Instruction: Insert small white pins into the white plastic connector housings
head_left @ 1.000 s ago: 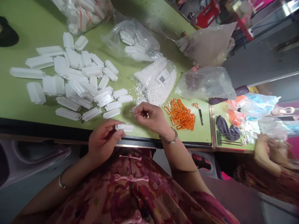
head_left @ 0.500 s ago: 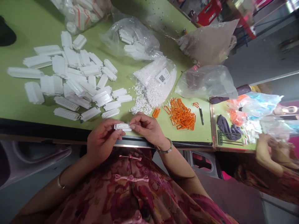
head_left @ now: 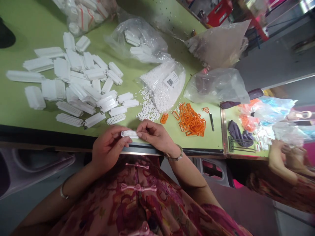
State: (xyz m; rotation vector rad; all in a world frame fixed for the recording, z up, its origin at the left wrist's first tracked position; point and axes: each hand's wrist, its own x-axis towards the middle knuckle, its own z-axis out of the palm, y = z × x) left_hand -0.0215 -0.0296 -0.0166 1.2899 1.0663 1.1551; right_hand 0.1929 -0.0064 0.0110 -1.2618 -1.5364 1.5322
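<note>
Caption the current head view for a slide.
Both hands hold a small white plastic piece at the table edge, near loose white granules and orange plastic clips.

Tabletop opens between white blocks and granule bag — clear bag beyond.

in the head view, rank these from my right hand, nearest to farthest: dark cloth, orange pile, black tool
From the right hand:
1. orange pile, just to its right
2. black tool, right of the pile
3. dark cloth, far right, past the table seam
</note>
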